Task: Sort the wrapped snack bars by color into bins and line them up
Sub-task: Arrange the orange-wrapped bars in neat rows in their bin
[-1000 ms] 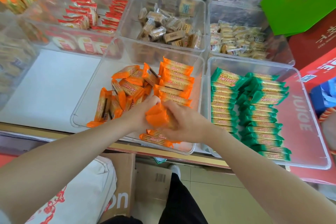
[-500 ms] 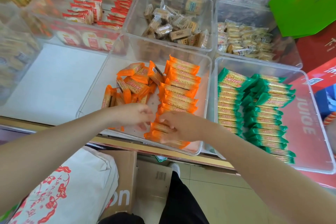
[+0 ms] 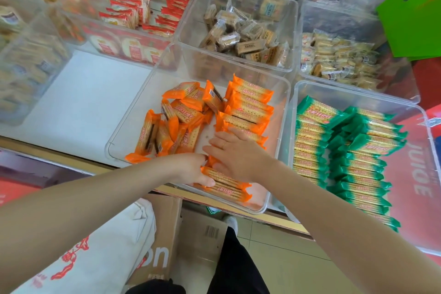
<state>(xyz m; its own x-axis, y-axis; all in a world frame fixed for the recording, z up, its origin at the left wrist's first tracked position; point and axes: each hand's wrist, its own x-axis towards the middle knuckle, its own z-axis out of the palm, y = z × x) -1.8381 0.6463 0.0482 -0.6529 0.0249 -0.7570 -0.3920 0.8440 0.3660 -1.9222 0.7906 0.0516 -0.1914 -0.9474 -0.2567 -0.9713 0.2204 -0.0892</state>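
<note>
Both hands are in the orange bin [image 3: 133,124]: left hand [image 3: 191,170] pinches an orange bar [image 3: 225,181], right hand [image 3: 235,154] lies flat with straight fingers on the row. Green bars [image 3: 343,150] fill the next bin, over red "JUICE" print [image 3: 421,169].

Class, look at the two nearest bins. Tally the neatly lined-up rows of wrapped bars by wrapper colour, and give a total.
orange row: 1
green rows: 2
Total: 3
The loose orange pile is not counted as a row.
</note>
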